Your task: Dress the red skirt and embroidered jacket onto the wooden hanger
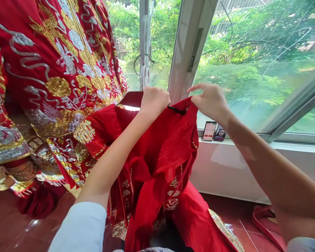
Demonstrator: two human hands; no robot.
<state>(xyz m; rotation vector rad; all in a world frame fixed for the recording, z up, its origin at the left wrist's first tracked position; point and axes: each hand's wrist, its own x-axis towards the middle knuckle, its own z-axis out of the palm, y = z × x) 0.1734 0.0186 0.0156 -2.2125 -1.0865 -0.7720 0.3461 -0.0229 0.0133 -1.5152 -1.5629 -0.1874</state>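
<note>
My left hand [155, 99] is closed around a dark red hanger [131, 99], whose metal hook [138, 68] points up toward the window. From the hanger hangs a red embroidered jacket [170, 147], its collar facing me and its front falling apart below. The jacket's left shoulder, with gold and silver trim [85, 132], lies over the hanger's end. At the other shoulder, my right hand [210, 99] pinches the red cloth between thumb and fingers. A short black piece [176, 110] shows between my hands; what it belongs to is unclear.
Large red garments with gold and silver embroidery [60, 87] hang close on the left. Ahead are sliding windows with a metal frame [189, 52]. Two phones [209, 131] lean on the sill at right. Red cloth [269, 224] lies on the tiled floor [241, 224].
</note>
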